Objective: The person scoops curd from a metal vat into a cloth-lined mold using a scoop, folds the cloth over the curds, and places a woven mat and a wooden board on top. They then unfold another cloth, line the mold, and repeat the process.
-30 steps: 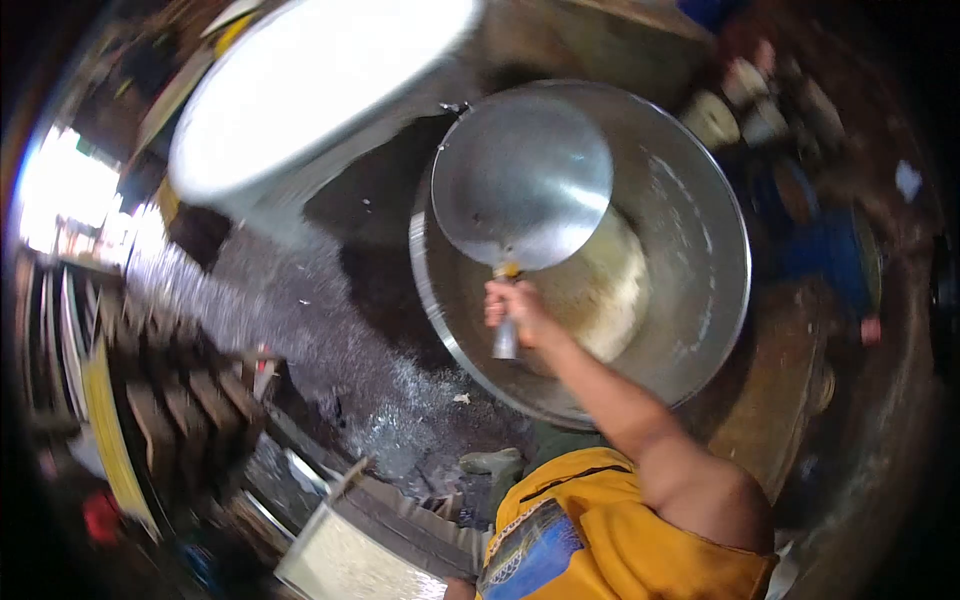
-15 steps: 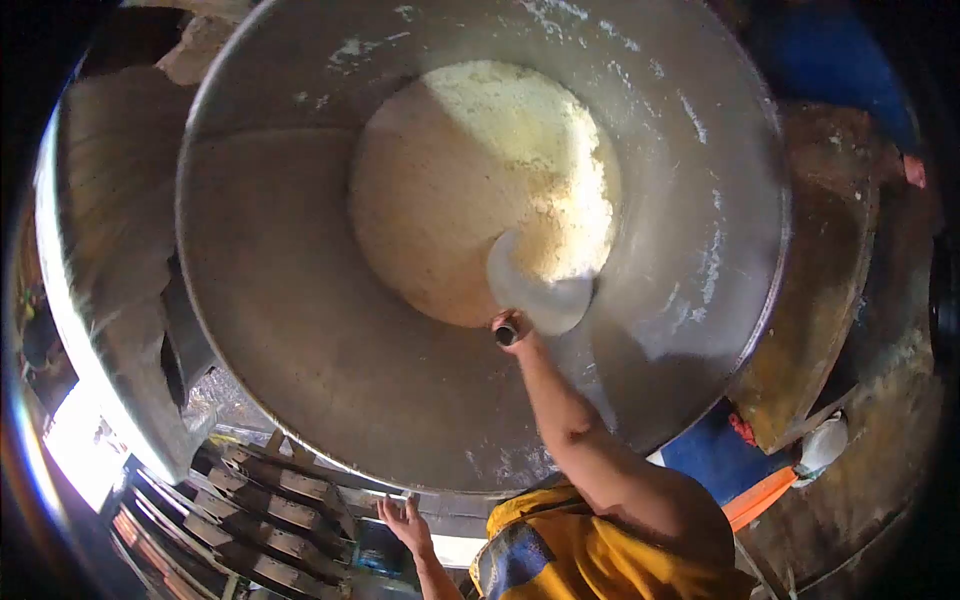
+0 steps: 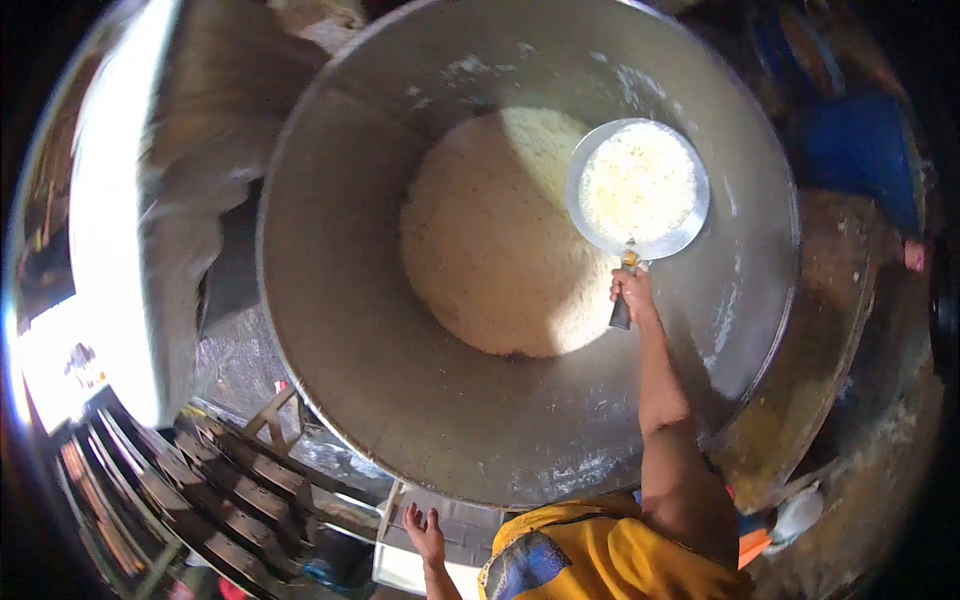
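My right hand point(image 3: 634, 290) is closed round the dark handle of a round metal pan point(image 3: 665, 243). A pale, crumbly wet mass point(image 3: 637, 185) lies in the pan, which is over the right side of a large round metal vat point(image 3: 340, 240). Below it, a wide layer of pale, cream-coloured material point(image 3: 500, 230) covers the vat's bottom, partly in shadow. My left hand point(image 3: 426, 537) is outside the vat, near its front rim, fingers apart and holding nothing.
Dark slatted pieces point(image 3: 240, 490) lie at the lower left, beside a pale box point(image 3: 400, 560). A blue container point(image 3: 860, 160) stands at the right. A grey sheet point(image 3: 215, 120) hangs along the left side.
The pan has come up from the material in the vat and moved right and away from me, now level and filled. My left hand has shifted slightly, still open.
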Demonstrator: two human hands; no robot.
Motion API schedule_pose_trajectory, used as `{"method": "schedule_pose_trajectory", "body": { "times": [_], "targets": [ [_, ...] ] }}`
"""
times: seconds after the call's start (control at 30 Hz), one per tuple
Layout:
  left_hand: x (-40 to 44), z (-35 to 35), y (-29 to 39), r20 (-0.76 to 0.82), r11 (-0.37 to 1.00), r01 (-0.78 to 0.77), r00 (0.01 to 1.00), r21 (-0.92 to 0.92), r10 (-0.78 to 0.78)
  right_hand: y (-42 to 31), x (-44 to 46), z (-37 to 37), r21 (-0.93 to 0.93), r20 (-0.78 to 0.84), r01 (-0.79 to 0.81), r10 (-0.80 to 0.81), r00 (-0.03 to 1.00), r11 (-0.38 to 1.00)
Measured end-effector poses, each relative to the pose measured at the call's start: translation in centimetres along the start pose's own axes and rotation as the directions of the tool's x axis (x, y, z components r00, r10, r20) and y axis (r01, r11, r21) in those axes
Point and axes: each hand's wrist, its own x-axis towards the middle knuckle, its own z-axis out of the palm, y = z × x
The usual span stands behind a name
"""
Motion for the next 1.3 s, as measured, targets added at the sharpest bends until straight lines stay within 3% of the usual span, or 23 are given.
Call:
{"method": "schedule_pose_trajectory", "body": {
  "times": [0.07,0.13,0.2,0.23,0.33,0.4,0.47,0.53,0.6,0.67,0.73,0.8,0.83,0.87,0.9,0.93,1.0,1.07,1.13,1.17,1.27,1.3],
  "targets": [
    [-1.1,-0.4,-3.6,-0.074,0.991,0.035,0.996,-0.129,-0.045,-5.7,-3.1,2.3,-0.056,0.084,0.118,-0.113,0.990,0.991],
    [-2.5,0.0,-6.8,-0.147,0.991,0.101,0.983,-0.085,-0.113,-10.8,-7.2,4.6,-0.151,0.177,0.229,-0.202,0.963,0.962],
    [-4.6,0.6,-9.0,-0.270,0.983,0.057,0.957,-0.174,-0.103,-13.7,-13.4,7.3,-0.286,0.277,0.333,-0.255,0.926,0.898],
    [-4.4,1.8,-14.2,-0.325,0.933,0.011,0.936,-0.358,-0.136,-14.6,-16.8,8.6,-0.320,0.363,0.376,-0.254,0.897,0.870],
    [-7.6,4.0,-22.2,-0.524,0.962,0.044,0.831,-0.270,-0.185,-13.7,-26.1,12.4,-0.413,0.559,0.506,-0.228,0.797,0.758],
    [-10.2,5.2,-25.2,-0.610,0.913,0.235,0.684,-0.333,-0.399,-11.1,-32.0,14.1,-0.464,0.690,0.547,-0.103,0.716,0.697],
    [-12.3,7.6,-30.9,-0.734,0.855,0.232,0.440,-0.463,-0.517,-7.5,-39.1,16.4,-0.515,0.773,0.552,0.077,0.630,0.656],
    [-14.8,9.5,-36.7,-0.814,0.794,0.435,0.201,-0.425,-0.545,-2.7,-46.2,18.0,-0.603,0.772,0.550,0.250,0.584,0.578],
    [-18.1,8.3,-38.8,-0.666,0.597,0.408,-0.037,-0.691,-0.745,4.0,-50.9,18.5,-0.730,0.683,0.543,0.481,0.550,0.415],
    [-21.0,10.5,-44.1,-0.629,0.460,0.515,-0.218,-0.724,-0.746,11.5,-56.3,19.2,-0.852,0.520,0.353,0.704,0.484,0.386],
    [-22.9,10.9,-47.0,-0.364,0.172,0.496,-0.321,-0.851,-0.874,19.2,-59.5,19.3,-0.894,0.358,0.404,0.850,0.385,0.194],
    [-23.1,13.5,-51.0,-0.052,-0.056,0.348,-0.295,-0.936,-0.954,26.4,-62.8,18.9,-0.758,0.282,0.652,0.911,0.299,0.021],
    [-23.3,13.8,-52.7,0.064,-0.081,0.109,-0.151,-0.991,-0.986,31.6,-64.9,18.3,-0.727,0.201,0.684,0.934,0.295,-0.060],
    [-23.0,16.0,-54.9,0.083,-0.098,-0.251,0.072,-0.963,-0.994,35.1,-66.0,17.7,-0.701,0.129,0.704,0.951,0.280,-0.112],
    [-22.8,16.5,-55.1,0.060,-0.130,-0.390,0.186,-0.912,-0.981,38.2,-67.3,17.1,-0.669,0.054,0.725,0.961,0.270,-0.166],
    [-22.2,16.2,-55.0,0.146,-0.284,-0.453,0.315,-0.845,-0.938,41.6,-68.7,16.4,-0.635,-0.017,0.742,0.964,0.264,-0.214],
    [-21.2,16.0,-54.6,0.204,-0.294,-0.400,0.252,-0.868,-0.946,47.3,-71.2,14.9,-0.559,-0.137,0.769,0.949,0.283,-0.310],
    [-20.9,15.2,-53.0,0.082,-0.132,-0.375,0.146,-0.918,-0.986,51.1,-71.1,14.5,-0.477,-0.225,0.800,0.931,0.289,-0.363],
    [-22.5,12.2,-51.3,0.083,-0.125,-0.209,0.198,-0.970,-0.977,53.7,-70.4,14.7,-0.382,-0.284,0.844,0.917,0.280,-0.376],
    [-23.3,11.3,-51.3,0.090,-0.121,-0.123,0.231,-0.985,-0.969,54.7,-71.0,14.6,-0.422,-0.315,0.803,0.899,0.305,-0.420],
    [-23.6,11.9,-52.1,-0.041,0.001,-0.150,0.259,-0.989,-0.965,55.7,-74.5,14.9,-0.382,-0.167,0.762,0.850,0.500,-0.524],
    [-23.7,11.8,-52.4,0.000,-0.004,-0.015,0.269,-1.000,-0.963,55.8,-75.5,15.7,-0.316,-0.119,0.776,0.835,0.538,-0.546]
  ]
}}
